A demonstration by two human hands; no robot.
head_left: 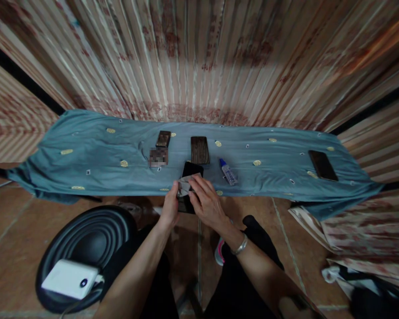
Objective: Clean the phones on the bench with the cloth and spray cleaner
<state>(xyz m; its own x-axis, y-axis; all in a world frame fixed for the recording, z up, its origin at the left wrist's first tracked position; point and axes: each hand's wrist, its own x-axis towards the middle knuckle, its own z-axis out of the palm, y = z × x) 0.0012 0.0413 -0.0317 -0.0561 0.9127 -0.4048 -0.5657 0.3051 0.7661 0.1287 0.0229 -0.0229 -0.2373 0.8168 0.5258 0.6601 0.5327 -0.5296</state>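
A black phone (pixel 192 170) sticks out over the front edge of a teal cloth-covered table (pixel 93 164). My left hand (pixel 170 205) grips the phone's near left edge. My right hand (pixel 206 201) presses a small grey wiping cloth (pixel 186 184) onto the phone's screen. A bracelet sits on my right wrist. The lower half of the phone is hidden by my hands.
On the teal cloth lie two dark phones (pixel 200 149) (pixel 162 138), a small clear bottle with a blue cap (pixel 228 172), and another dark phone (pixel 322 165) far right. A black stool with a white power bank (pixel 69 278) stands lower left. Curtains hang behind.
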